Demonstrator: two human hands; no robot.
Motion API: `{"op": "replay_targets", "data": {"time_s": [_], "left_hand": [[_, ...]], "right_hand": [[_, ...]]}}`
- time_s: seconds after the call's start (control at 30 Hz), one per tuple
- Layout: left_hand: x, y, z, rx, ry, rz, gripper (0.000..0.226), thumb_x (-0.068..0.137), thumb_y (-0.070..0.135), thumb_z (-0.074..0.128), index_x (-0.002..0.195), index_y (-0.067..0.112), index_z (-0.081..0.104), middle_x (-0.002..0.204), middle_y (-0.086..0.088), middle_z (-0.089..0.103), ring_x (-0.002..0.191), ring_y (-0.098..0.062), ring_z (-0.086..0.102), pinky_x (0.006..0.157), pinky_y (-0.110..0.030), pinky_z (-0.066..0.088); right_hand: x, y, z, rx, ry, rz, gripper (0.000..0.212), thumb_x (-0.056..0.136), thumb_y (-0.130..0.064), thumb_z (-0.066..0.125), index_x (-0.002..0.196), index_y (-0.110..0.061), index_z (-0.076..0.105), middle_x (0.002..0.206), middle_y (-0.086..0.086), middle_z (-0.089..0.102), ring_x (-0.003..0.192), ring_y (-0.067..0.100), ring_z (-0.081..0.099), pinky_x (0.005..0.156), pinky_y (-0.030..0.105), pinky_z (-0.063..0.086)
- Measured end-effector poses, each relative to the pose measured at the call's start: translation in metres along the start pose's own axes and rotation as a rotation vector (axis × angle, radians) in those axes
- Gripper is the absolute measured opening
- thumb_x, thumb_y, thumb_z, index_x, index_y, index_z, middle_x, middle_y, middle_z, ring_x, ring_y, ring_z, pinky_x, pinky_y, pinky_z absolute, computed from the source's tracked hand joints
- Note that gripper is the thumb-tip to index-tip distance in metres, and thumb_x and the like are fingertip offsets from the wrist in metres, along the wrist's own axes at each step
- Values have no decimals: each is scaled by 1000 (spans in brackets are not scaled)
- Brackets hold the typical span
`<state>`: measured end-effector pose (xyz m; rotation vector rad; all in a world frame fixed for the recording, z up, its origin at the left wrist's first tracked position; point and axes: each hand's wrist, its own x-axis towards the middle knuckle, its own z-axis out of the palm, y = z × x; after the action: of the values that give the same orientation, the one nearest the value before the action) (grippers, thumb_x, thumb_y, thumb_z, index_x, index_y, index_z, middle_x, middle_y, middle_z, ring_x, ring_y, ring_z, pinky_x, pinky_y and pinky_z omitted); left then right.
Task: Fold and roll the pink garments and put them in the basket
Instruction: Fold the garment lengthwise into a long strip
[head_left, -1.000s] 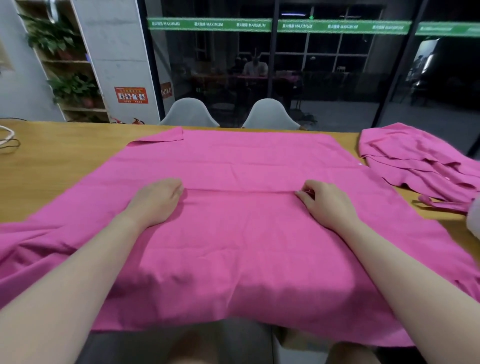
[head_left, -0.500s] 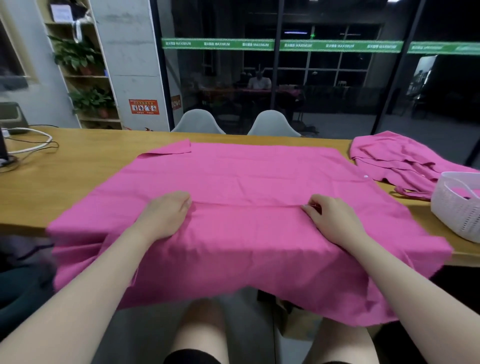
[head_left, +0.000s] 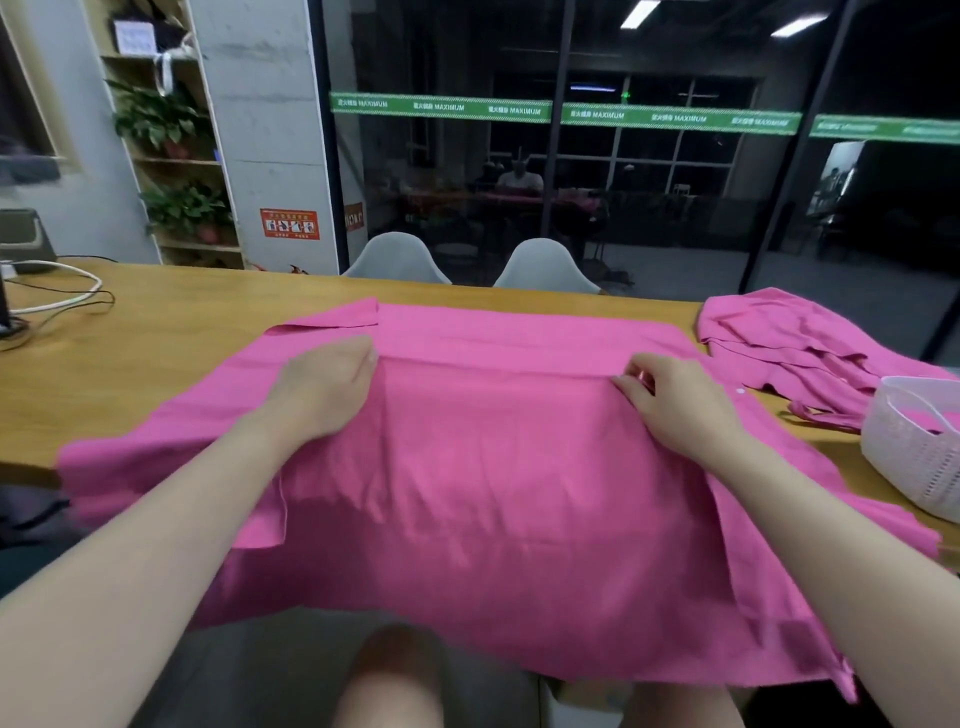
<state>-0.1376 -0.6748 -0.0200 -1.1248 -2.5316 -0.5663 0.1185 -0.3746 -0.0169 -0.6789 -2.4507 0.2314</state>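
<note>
A large pink garment (head_left: 493, 467) lies spread over the wooden table (head_left: 156, 353) and hangs off its near edge. A folded edge runs across its middle. My left hand (head_left: 322, 387) grips that folded edge at its left end, fingers curled over the cloth. At the right end of the same fold my right hand (head_left: 670, 402) pinches the cloth. A second pink garment (head_left: 795, 348) lies crumpled at the far right of the table. The white perforated basket (head_left: 914, 457) stands at the right edge, with some pink cloth inside.
Cables (head_left: 57, 296) and a dark device sit at the table's far left. Two pale chairs (head_left: 545, 265) stand behind the table in front of a glass wall. A shelf with plants (head_left: 176, 208) is at the back left. My knees show below the hanging cloth.
Both hands have carried the folded edge further away across the garment. The view has tilted up and back, bringing the basket and the table's left end into sight.
</note>
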Motion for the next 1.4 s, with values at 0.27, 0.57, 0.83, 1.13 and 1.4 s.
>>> {"op": "replay_targets", "data": {"time_s": [0.27,0.57,0.83,1.13,1.4], "left_hand": [[72,-13,53,108,-210,-34,26,109,29,31,90,19,46,116,-16,65,103,-35,60,88,-44,47],[72,-30,97,81,-191,-30,28,107,33,32,83,23,42,97,-10,63,91,-35,59,77,-44,46],[53,-24,88,48,-188,-34,29,107,28,36,79,25,41,86,-1,53,84,-30,54,74,-43,43],[-25,-17,61,37,-168,-17,26,107,30,38,89,18,50,92,-7,61,91,-36,61,77,-43,46],[-80,-7,47,26,-24,23,26,106,22,44,80,22,37,80,-13,58,76,-42,58,65,-47,42]], "right_hand": [[67,22,45,-178,-142,-66,24,102,-42,53,92,-22,60,97,5,72,92,33,64,64,37,38],[56,51,86,-39,-155,-16,21,99,-48,56,86,-31,52,85,0,68,87,33,63,65,38,43],[40,46,80,-38,-129,10,25,98,-48,57,91,-24,60,91,3,71,91,34,63,68,40,47],[-30,27,45,7,-146,7,23,98,-47,57,85,-30,52,81,1,68,85,33,63,66,39,47],[-83,12,22,37,-129,5,21,98,-45,58,87,-27,58,75,-2,65,82,30,62,64,38,44]]}}
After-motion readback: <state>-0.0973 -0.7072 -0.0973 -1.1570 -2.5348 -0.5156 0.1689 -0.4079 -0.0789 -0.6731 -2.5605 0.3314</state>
